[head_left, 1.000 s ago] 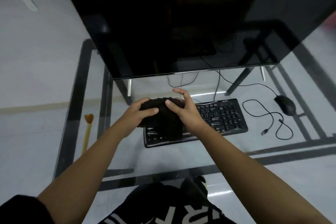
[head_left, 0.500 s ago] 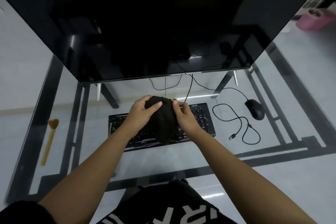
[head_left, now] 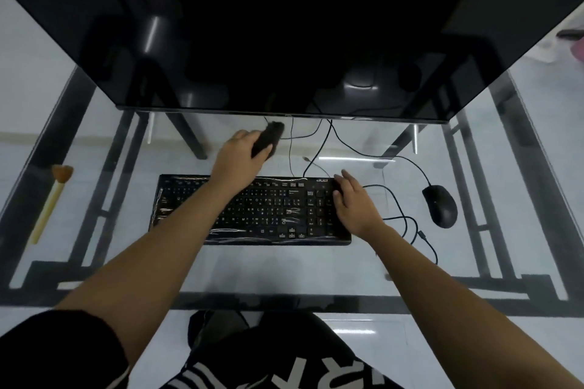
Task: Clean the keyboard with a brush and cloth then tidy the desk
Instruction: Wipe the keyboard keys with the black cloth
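Your left hand (head_left: 235, 156) grips the bunched dark cloth (head_left: 267, 139) just behind the black plastic keyboard (head_left: 252, 208). Your right hand (head_left: 354, 202) rests flat on its number pad. The yellow-handled brush (head_left: 50, 202) lies aside on the glass desk (head_left: 284, 268), so tidying likely remains.
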